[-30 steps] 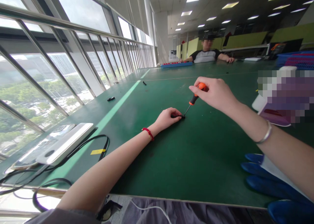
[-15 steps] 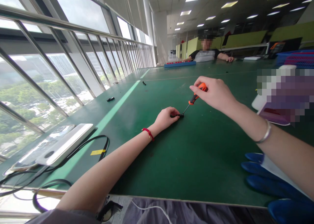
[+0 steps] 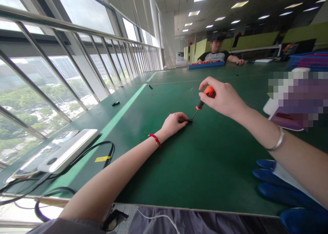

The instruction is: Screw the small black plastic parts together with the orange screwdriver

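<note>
Parting slightly, the right hand (image 3: pixel 222 96) loosely holds an orange-and-black, metal-shafted screwdriver (image 3: pixel 201 104), whose tilt could cause slipping off the small black piece (image 3: pixel 189 121) between pinched fingertips of the left hand (image 3: pixel 171 124).

The left hand (image 3: pixel 172 123) hid part of the small black piece (image 3: pixel 189 121); the tip of the screwdriver (image 3: pixel 200 105) was too small to discern. Pixelation masked much of the purple object (image 3: pixel 287 120); the right edge cropped the blue basket (image 3: pixel 297 61).

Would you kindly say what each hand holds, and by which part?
Right hand: screwdriver, by its upper handle. Left hand: small black part, by one end.
</note>
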`<state>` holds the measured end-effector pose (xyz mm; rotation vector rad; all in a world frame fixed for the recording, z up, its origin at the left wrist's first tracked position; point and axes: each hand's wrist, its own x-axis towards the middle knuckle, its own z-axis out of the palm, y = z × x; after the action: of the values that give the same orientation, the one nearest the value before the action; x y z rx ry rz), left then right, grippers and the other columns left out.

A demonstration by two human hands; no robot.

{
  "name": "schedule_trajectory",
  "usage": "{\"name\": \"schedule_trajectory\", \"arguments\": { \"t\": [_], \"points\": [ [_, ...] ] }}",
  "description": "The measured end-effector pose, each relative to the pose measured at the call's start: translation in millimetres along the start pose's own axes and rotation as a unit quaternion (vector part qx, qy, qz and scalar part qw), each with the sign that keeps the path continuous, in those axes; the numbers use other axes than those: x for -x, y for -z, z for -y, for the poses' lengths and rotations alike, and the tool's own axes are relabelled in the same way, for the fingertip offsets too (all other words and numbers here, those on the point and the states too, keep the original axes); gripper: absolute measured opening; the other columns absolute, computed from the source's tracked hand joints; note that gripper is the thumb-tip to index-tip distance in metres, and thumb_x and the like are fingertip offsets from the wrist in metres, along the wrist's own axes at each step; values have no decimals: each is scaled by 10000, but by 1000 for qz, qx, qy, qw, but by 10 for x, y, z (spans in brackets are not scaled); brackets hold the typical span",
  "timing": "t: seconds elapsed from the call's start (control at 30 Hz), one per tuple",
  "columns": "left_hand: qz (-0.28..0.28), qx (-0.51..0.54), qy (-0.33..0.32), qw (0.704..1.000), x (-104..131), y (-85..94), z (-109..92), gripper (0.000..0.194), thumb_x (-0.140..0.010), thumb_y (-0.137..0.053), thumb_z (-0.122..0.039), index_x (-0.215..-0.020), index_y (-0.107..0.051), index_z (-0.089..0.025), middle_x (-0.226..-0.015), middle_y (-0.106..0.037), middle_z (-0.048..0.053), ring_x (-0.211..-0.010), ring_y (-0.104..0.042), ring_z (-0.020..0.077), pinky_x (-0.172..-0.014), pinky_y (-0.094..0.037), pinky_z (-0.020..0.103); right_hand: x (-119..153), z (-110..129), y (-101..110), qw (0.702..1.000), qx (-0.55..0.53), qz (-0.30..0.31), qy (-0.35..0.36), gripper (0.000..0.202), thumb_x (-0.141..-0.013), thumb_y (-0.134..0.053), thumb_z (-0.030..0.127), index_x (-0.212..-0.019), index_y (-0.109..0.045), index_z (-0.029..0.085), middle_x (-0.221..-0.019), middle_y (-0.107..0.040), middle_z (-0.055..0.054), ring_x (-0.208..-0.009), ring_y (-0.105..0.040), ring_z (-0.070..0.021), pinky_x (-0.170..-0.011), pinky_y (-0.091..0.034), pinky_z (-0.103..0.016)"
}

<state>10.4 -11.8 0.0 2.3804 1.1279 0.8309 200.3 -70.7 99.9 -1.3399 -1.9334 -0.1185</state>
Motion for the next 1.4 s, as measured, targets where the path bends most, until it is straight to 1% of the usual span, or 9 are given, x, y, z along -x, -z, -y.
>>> {"name": "schedule_trajectory", "arguments": {
  "t": [0.1,0.27,0.47,0.7,0.8,0.9,1.07,1.27,1.4],
  "points": [
    [0,-3,-7,1000,-1,-1,1,132,-762,-617,-214,-867,-687,-174,-890,-717,24,-813,-636,163,-751,-499,262,-1,1,-5,1000,8,0,-1,181,-784,-551,331,-942,-561,242,-629,-582,-2,-544,-494,-175,-529,-301,-286],
    [4,4,-12,1000,-3,-4,12,135,-766,-612,-209,-872,-686,-171,-886,-711,24,-816,-632,161,-752,-497,258,-6,7,20,1000,20,10,-17,254,-848,-481,456,-732,-551,241,-547,-537,-2,-502,-445,-159,-511,-282,-284],
    [5,-2,-9,1000,1,4,-5,136,-770,-618,-209,-884,-685,-173,-900,-711,26,-819,-631,158,-759,-496,257,2,17,8,1000,10,4,-20,208,-765,-553,292,-965,-536,237,-605,-554,8,-503,-456,-161,-501,-279,-281],
    [6,5,-11,1000,-1,-4,15,133,-780,-619,-219,-877,-691,-162,-933,-693,40,-826,-629,156,-764,-501,255,-17,-20,11,999,13,11,-39,275,-868,-437,442,-711,-525,233,-545,-532,-7,-460,-408,-144,-470,-254,-281],
    [5,1,-6,1000,1,-5,10,133,-780,-622,-219,-879,-691,-164,-929,-692,37,-828,-630,155,-761,-501,252,-23,-27,6,999,15,-6,-38,115,-813,-501,328,-860,-551,235,-555,-524,8,-475,-429,-151,-477,-269,-277],
    [4,-2,-4,1000,5,-3,-3,131,-777,-624,-212,-879,-689,-161,-922,-689,38,-820,-627,155,-752,-498,254,-21,-34,-8,999,26,-13,-38,208,-774,-518,274,-975,-538,226,-578,-533,13,-496,-458,-162,-488,-282,-274],
    [5,0,-7,1000,4,-2,-7,125,-782,-614,-209,-872,-687,-163,-929,-684,40,-828,-626,156,-769,-503,257,-18,-45,-8,998,49,-10,-34,230,-835,-480,431,-738,-544,233,-585,-560,-15,-523,-472,-168,-491,-281,-275],
    [5,-20,-13,1000,2,-1,-9,139,-781,-605,-200,-888,-686,-165,-928,-675,39,-817,-619,159,-758,-499,263,-13,-23,-14,998,44,-11,-42,241,-759,-554,279,-992,-531,221,-596,-542,11,-499,-451,-160,-490,-283,-274],
    [6,-23,-17,1000,4,0,-12,140,-783,-597,-202,-886,-686,-167,-924,-672,38,-812,-616,156,-753,-495,259,-15,-29,-17,998,56,-11,-33,181,-817,-520,392,-886,-544,226,-599,-542,-3,-498,-457,-160,-485,-276,-274]
  ]
}}
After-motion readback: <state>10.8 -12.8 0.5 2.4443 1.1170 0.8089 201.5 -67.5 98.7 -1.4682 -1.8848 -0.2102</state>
